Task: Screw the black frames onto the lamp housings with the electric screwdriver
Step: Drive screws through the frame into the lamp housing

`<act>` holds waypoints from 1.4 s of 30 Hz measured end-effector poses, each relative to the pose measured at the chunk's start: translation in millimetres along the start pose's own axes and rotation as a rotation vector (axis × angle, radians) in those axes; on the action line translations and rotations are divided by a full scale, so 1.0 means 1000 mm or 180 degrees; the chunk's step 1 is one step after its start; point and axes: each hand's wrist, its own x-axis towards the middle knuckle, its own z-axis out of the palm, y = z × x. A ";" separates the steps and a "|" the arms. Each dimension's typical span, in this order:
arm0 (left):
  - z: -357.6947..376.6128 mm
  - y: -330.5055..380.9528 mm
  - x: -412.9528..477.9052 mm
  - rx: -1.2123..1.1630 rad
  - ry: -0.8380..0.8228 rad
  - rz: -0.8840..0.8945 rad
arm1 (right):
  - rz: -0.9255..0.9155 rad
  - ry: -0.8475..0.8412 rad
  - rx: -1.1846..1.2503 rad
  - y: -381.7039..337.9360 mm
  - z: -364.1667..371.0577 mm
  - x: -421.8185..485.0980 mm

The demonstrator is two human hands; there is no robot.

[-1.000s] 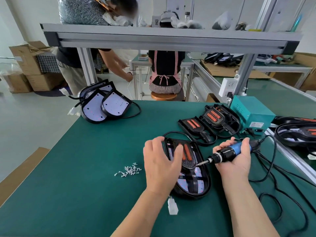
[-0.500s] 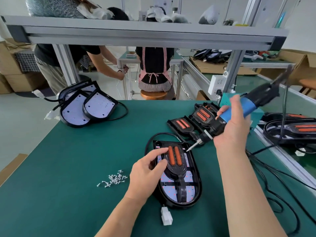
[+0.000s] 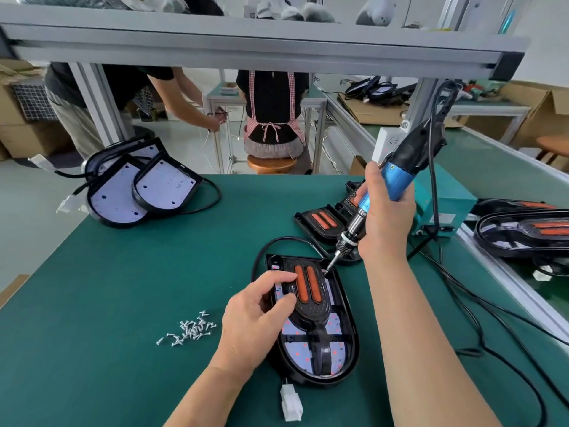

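Right hand (image 3: 386,223) clamps the screwdriver (image 3: 397,177), bit at the upper right edge of the black frame (image 3: 311,306). Left hand (image 3: 255,322), fingers curled, pinches its left edge atop the housing (image 3: 348,343), mid-table (image 3: 123,288). Screws (image 3: 191,329) lie apart, left.

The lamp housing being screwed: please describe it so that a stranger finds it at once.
On the green table, look nearest the camera, between the forearms. The lamp housing lies there, held by the left hand. Only this one has the electric screwdriver's tip on it.
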 end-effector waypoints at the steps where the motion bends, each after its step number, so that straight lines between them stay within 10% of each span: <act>1: 0.000 0.000 0.000 -0.0006 -0.0010 -0.0005 | 0.0017 0.0001 0.0007 0.001 0.000 0.000; 19: 0.001 0.002 0.000 -0.0018 0.0006 -0.0025 | 0.0058 -0.0178 0.0102 0.005 0.002 -0.004; 28: 0.000 0.002 0.000 -0.0124 -0.0027 -0.0022 | 0.0504 -0.1098 0.0386 -0.004 -0.011 0.003; 42: 0.001 0.002 0.000 -0.0135 -0.0022 -0.0018 | -0.0036 -0.0811 0.0049 -0.007 0.006 -0.013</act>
